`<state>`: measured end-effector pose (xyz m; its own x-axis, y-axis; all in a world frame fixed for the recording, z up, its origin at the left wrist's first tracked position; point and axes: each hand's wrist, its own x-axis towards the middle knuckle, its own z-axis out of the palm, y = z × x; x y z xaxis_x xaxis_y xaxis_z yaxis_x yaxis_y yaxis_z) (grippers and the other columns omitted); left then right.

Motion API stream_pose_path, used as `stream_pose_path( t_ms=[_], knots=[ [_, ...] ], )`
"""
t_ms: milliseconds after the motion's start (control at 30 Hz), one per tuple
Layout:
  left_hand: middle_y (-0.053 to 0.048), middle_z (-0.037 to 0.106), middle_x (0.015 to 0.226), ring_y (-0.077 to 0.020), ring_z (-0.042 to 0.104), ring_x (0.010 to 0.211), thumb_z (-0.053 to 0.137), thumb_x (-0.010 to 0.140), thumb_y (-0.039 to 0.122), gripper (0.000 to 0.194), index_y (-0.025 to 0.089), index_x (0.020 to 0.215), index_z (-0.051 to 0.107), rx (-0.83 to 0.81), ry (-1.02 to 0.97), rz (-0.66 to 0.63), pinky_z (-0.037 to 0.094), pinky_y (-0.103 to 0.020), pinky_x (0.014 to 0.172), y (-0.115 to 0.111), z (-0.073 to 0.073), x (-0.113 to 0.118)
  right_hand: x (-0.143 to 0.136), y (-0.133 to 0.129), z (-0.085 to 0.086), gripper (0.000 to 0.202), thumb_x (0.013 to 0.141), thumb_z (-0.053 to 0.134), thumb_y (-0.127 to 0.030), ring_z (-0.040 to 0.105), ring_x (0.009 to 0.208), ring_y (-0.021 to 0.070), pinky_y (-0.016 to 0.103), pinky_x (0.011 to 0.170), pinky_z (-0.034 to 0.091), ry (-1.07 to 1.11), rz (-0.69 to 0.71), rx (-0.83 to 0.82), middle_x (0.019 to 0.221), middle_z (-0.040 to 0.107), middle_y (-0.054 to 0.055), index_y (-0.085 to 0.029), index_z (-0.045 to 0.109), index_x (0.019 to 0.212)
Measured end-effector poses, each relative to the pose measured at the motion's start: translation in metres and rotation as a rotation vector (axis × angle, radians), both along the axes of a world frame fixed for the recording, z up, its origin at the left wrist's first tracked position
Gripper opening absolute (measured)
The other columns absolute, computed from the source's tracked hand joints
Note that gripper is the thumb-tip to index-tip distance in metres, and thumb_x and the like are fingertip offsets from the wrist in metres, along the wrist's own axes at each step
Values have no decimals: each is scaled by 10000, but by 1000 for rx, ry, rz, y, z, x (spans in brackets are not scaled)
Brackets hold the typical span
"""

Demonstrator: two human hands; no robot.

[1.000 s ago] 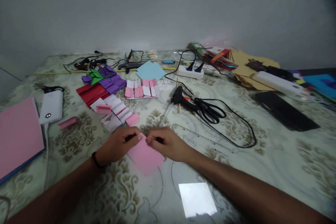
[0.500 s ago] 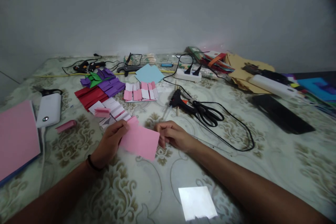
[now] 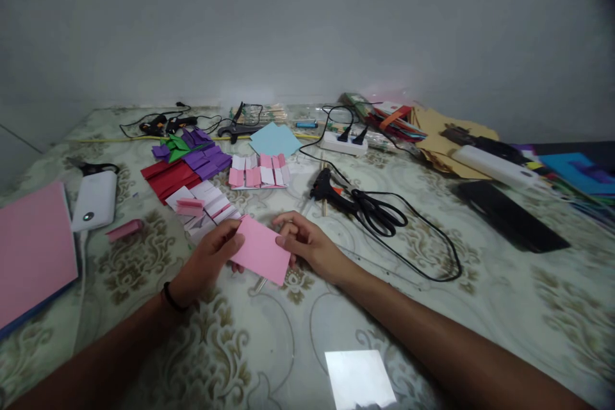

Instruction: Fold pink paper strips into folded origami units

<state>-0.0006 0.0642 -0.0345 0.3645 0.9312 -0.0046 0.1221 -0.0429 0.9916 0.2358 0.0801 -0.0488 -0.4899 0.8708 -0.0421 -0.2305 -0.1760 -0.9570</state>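
A pink sheet of paper (image 3: 262, 250) is held tilted above the table, between both hands. My left hand (image 3: 214, 250) pinches its left edge, thumb on top and fingertips underneath. My right hand (image 3: 307, 245) grips the upper right edge between thumb and fingers. Just beyond the left hand lie folded white and pink paper pieces (image 3: 206, 200). Farther back is a row of pink and white folded strips (image 3: 259, 172). A black glue gun (image 3: 331, 189) with a coiled cord rests beyond the right hand.
Red folded paper (image 3: 170, 178), purple folded paper (image 3: 209, 161) and light blue sheets (image 3: 275, 139) lie at the back. Left are a white power bank (image 3: 96, 200), scissors (image 3: 93, 166) and a pink stack (image 3: 36, 250). A power strip (image 3: 343, 143) and a black phone (image 3: 512, 214) are to the right.
My right thumb and fingers have closed on the right edge of the pink paper, which was held by the left hand alone. The left hand's grip has shifted along the paper.
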Motion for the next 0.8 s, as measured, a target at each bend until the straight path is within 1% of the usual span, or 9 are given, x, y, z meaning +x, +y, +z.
stream_pose_path(
  t_ms=[67,100,133,200,300,467,600,733,800],
  knots=[
    [-6,618,743,-141,578,618,617,921,535,556,151,1301,488,-42,-94,-113,435,-238,561,0,-1,-2,0,2,-1,389,844,775,-409,521,468,67,191,439,451,56,-45,-46,707,574,-75,-207,578,1112],
    [-15,644,760,-149,602,640,671,888,521,670,144,1385,429,-59,-110,-149,451,-239,580,0,-2,-3,0,2,-1,389,840,777,-416,516,472,68,194,445,461,78,-59,-63,704,570,-76,-209,584,1107],
    [-25,664,791,-154,618,672,721,858,490,739,145,1425,397,-77,-109,-168,463,-238,604,0,-1,-3,0,3,-1,385,839,777,-421,512,477,68,196,452,470,91,-65,-73,703,565,-76,-210,590,1102],
    [-42,689,889,-161,638,749,775,827,413,748,168,1431,406,-121,-89,-179,486,-241,662,-2,0,-3,0,2,-1,376,849,767,-429,510,486,67,199,464,481,92,-57,-73,711,561,-74,-212,597,1106],
    [-33,695,900,-169,649,793,767,839,359,619,179,1358,483,-161,-40,-154,501,-249,696,-3,3,-1,0,1,0,361,874,742,-436,528,492,64,197,477,480,52,-39,-35,726,563,-69,-212,597,1116],
    [-31,700,788,-148,632,699,708,869,396,327,129,1039,627,-144,86,-95,469,-230,628,-4,5,2,-1,0,-2,357,921,686,-460,540,486,70,194,487,481,4,-5,20,677,550,-73,-196,585,1139],
    [-43,722,777,-152,642,686,682,871,411,296,127,955,656,-114,137,-99,456,-227,603,-3,7,3,-1,0,-2,374,944,645,-492,545,489,79,207,500,506,-18,15,47,660,541,-72,-186,585,1150],
    [-46,728,740,-167,650,685,647,879,444,316,131,854,680,-90,240,-105,475,-244,618,-4,11,3,-2,-3,2,350,945,656,-456,582,555,76,208,543,516,-59,14,73,762,546,-51,-195,595,1171],
    [-45,737,769,-179,657,714,639,876,454,318,140,875,691,-52,324,-90,498,-261,654,-4,12,2,-3,-6,6,372,937,672,-432,603,633,91,214,579,525,-99,41,99,828,555,-31,-203,590,1219]
  ],
)
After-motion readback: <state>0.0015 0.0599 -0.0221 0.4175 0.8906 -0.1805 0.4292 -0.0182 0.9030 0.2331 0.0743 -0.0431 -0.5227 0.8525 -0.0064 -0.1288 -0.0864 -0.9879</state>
